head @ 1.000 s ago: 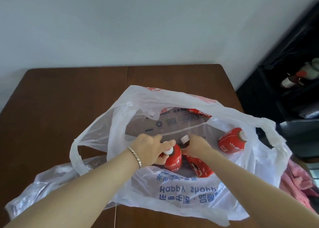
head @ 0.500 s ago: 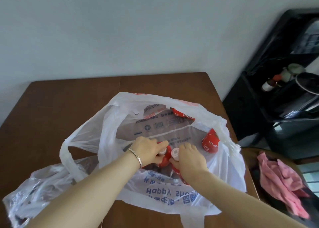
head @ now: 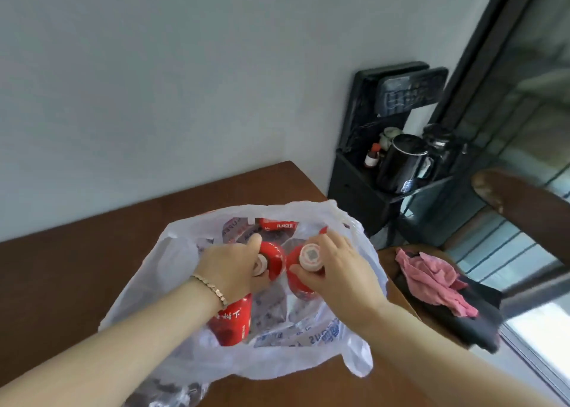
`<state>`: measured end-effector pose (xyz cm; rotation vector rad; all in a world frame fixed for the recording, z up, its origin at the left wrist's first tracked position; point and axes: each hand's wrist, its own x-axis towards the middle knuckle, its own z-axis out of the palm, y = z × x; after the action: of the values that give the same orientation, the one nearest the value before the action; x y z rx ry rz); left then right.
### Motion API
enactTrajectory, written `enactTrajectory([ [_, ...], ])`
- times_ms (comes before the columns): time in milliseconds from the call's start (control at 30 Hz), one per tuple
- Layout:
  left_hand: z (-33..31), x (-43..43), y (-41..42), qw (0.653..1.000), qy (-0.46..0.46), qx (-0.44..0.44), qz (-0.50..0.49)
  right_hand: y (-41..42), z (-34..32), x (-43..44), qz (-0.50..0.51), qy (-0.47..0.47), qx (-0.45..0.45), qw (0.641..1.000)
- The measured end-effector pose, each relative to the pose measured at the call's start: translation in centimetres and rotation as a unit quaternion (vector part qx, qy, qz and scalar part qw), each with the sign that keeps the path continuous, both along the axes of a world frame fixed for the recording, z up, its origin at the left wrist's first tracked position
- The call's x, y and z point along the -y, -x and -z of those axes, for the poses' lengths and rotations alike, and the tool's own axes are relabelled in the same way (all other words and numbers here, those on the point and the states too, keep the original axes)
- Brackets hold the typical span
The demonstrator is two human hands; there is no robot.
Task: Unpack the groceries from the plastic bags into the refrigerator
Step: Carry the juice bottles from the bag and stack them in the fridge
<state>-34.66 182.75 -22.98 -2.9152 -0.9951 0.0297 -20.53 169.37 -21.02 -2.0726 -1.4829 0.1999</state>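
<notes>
Now, deep in the open white plastic bag (head: 148,295) on the brown table (head: 61,268), directly under both hands: left bottle (head: 273,260), red, upright, just beside right bottle (head: 311,254), also red. Left hand (head: 228,268) curled round the left bottle's neck, fingers half covering its white cap. Right hand (head: 336,271) pinching the right bottle's white cap, thumb on the near side, fingers on the far side. Third bottle (head: 231,323), red, lower in the bag beneath the left wrist, gripped by neither. Red carton (head: 279,224) against the bag's far wall. Counted: three bottles, one carton, two bags, the second bag (head: 172,394) crumpled at the table's near edge.
</notes>
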Motion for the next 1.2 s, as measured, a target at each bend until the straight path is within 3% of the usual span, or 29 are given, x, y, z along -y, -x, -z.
enactTrajectory([
  [100,-4.7,1.6,0.0,0.996,-0.051,0.048,0.049,1.0,-2.9,1.9,0.058,-0.046,0.024,0.997],
  [267,-10.5,6.8,-0.8,0.981,-0.060,0.097,0.156,2.4,-6.2,8.3,0.154,-0.046,0.043,0.986],
  [567,-12.4,23.1,-7.6,0.919,-0.060,0.103,0.375,0.9,-7.7,27.2,0.367,-0.029,0.047,0.929],
  [833,-12.0,46.6,-14.6,0.827,-0.070,0.088,0.551,1.1,-8.6,51.7,0.524,0.021,0.061,0.850],
  [1067,-12.8,71.1,-17.9,0.774,-0.050,0.096,0.624,3.5,-9.5,74.7,0.618,0.082,0.070,0.778],
  [1200,-13.2,84.0,-18.3,0.733,-0.020,0.111,0.671,5.7,-10.3,86.3,0.689,0.074,0.060,0.719],
])
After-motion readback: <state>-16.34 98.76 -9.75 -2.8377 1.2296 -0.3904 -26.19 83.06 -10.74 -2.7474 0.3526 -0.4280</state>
